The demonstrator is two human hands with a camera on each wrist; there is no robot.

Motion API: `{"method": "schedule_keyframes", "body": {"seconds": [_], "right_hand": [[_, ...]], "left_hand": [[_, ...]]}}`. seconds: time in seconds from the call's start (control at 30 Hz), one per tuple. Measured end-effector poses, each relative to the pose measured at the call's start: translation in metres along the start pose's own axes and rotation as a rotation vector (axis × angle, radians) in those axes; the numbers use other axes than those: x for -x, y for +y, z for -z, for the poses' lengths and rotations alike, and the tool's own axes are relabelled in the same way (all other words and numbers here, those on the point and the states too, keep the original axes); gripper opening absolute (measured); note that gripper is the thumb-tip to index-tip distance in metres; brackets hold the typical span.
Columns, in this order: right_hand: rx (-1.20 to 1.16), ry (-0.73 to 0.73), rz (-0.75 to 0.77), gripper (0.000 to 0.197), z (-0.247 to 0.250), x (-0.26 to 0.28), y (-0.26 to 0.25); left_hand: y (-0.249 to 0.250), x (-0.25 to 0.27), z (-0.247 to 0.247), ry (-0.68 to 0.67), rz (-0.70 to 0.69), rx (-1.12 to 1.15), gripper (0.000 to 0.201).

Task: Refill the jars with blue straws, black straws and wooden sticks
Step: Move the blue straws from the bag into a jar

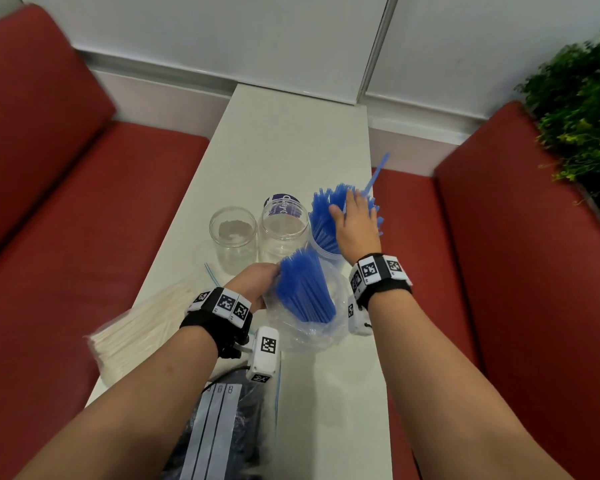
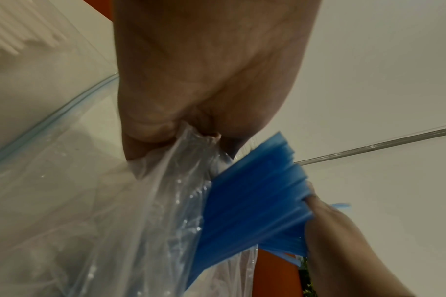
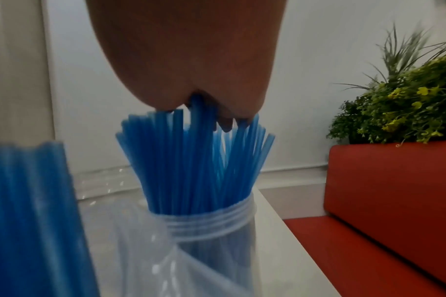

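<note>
Three clear jars stand in a row on the white table point(image 1: 291, 133). The left jar point(image 1: 232, 233) and the middle jar point(image 1: 283, 233) hold no straws. The right jar point(image 1: 326, 252) point(image 3: 211, 221) is packed with blue straws point(image 1: 323, 216) point(image 3: 196, 160). My right hand point(image 1: 352, 216) point(image 3: 226, 122) sits on their tops with fingers curled round some, and one straw point(image 1: 378, 171) sticks up past it. My left hand point(image 1: 257, 282) point(image 2: 186, 130) pinches the rim of a clear plastic bag point(image 1: 305, 327) point(image 2: 153, 201) holding more blue straws point(image 1: 305, 289) point(image 2: 252, 201).
A bag of wooden sticks point(image 1: 136, 323) lies at the table's left edge. A zip bag of black straws point(image 1: 222, 427) lies near me. A purple lid point(image 1: 284, 202) sits behind the middle jar. Red benches point(image 1: 84, 202) flank the table, with a plant point(image 1: 579, 116) at the right.
</note>
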State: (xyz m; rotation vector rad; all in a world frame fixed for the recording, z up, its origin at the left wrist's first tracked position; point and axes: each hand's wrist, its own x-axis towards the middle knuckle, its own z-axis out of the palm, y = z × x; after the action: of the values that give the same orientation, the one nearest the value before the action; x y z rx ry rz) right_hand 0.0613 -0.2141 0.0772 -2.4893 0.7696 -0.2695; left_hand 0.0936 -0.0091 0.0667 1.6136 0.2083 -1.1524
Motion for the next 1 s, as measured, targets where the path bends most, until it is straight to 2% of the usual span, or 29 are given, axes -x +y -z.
{"method": "schedule_keyframes", "body": {"seconds": [0.07, 0.1, 0.13, 0.2, 0.23, 0.27, 0.33, 0.4, 0.53, 0.57, 0.63, 0.73, 0.8, 0.83, 0.87, 0.9, 0.97, 1.0], "right_hand": [[0.042, 0.000, 0.078, 0.051, 0.002, 0.002, -0.001], [-0.022, 0.084, 0.137, 0.042, 0.007, 0.002, -0.004], [-0.082, 0.232, 0.184, 0.034, 0.012, 0.002, -0.006], [-0.081, 0.555, 0.162, 0.028, 0.028, -0.006, -0.011], [-0.055, 0.642, 0.115, 0.030, 0.036, -0.012, -0.013], [-0.036, 0.652, 0.071, 0.037, 0.043, -0.019, -0.015], [-0.001, 0.504, 0.021, 0.057, 0.051, -0.035, -0.017], [0.081, 0.342, 0.025, 0.065, 0.053, -0.048, -0.013], [0.107, -0.106, 0.055, 0.045, 0.041, -0.044, -0.006], [0.083, -0.163, 0.049, 0.040, 0.035, -0.038, -0.003], [0.031, -0.114, 0.086, 0.037, 0.031, -0.028, 0.001], [-0.074, 0.218, 0.167, 0.038, 0.048, -0.029, -0.005], [-0.025, 0.441, 0.189, 0.039, 0.066, -0.040, -0.009], [0.035, 0.504, 0.167, 0.041, 0.073, -0.048, -0.009], [0.102, 0.514, 0.111, 0.045, 0.078, -0.055, -0.009], [0.161, 0.463, 0.020, 0.052, 0.082, -0.062, -0.006], [0.211, 0.244, -0.157, 0.060, 0.080, -0.073, 0.003], [0.207, 0.119, -0.190, 0.061, 0.075, -0.075, 0.007]], "left_hand": [[0.001, 0.001, 0.001, 0.003, 0.001, -0.003, 0.035], [0.001, 0.001, 0.001, 0.005, 0.000, 0.001, 0.035], [0.000, 0.002, 0.002, 0.006, -0.001, 0.004, 0.035], [0.001, 0.004, 0.002, 0.001, -0.007, 0.001, 0.034], [0.002, 0.005, 0.002, 0.001, -0.010, 0.001, 0.034], [0.002, 0.006, 0.002, 0.006, -0.012, 0.002, 0.034], [0.003, 0.006, 0.003, 0.022, -0.004, 0.005, 0.035], [0.003, 0.006, 0.003, 0.024, 0.004, 0.005, 0.036], [0.002, 0.004, 0.004, 0.020, 0.002, 0.005, 0.036], [0.002, 0.004, 0.004, 0.016, -0.002, 0.008, 0.036], [0.000, 0.002, 0.003, 0.007, -0.010, 0.010, 0.036], [0.000, 0.001, 0.004, 0.010, -0.018, 0.025, 0.035], [0.001, 0.000, 0.004, 0.016, -0.020, 0.024, 0.034], [0.000, 0.000, 0.004, 0.016, -0.021, 0.019, 0.033], [0.000, 0.001, 0.004, 0.015, -0.021, 0.014, 0.033], [0.000, 0.001, 0.003, 0.012, -0.019, 0.011, 0.033], [0.000, 0.001, 0.003, 0.013, -0.017, 0.007, 0.033], [0.000, 0.000, 0.003, 0.017, -0.019, 0.005, 0.034]]}}
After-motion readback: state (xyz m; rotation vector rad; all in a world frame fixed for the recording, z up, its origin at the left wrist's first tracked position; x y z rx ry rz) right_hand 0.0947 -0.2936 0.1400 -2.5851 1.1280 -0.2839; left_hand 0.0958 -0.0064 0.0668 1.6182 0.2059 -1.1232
